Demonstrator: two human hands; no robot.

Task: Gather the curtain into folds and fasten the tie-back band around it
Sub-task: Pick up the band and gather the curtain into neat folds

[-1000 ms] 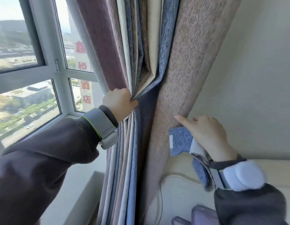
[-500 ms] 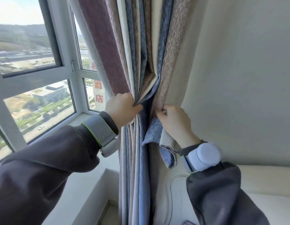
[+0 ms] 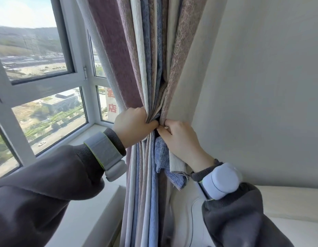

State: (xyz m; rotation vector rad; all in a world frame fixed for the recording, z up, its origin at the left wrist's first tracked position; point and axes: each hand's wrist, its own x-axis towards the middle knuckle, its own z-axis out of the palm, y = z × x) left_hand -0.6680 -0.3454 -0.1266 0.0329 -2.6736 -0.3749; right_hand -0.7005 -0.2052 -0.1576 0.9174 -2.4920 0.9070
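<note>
Through the window (image 3: 47, 107) I can read two red characters on a sign (image 3: 111, 102) outside, at about 9 o'clock from my hands; the lower one is 店, the upper is cut off by the curtain (image 3: 151, 68). My left hand (image 3: 133, 123) is clenched on the gathered folds at the pinch point. My right hand (image 3: 179, 138) grips the curtain's right edge, with the blue and cream tie-back band (image 3: 170, 166) trapped under its palm and dangling toward 6 o'clock. Half a second ago my hands were apart; now the thumbs touch and the bundle is narrower.
</note>
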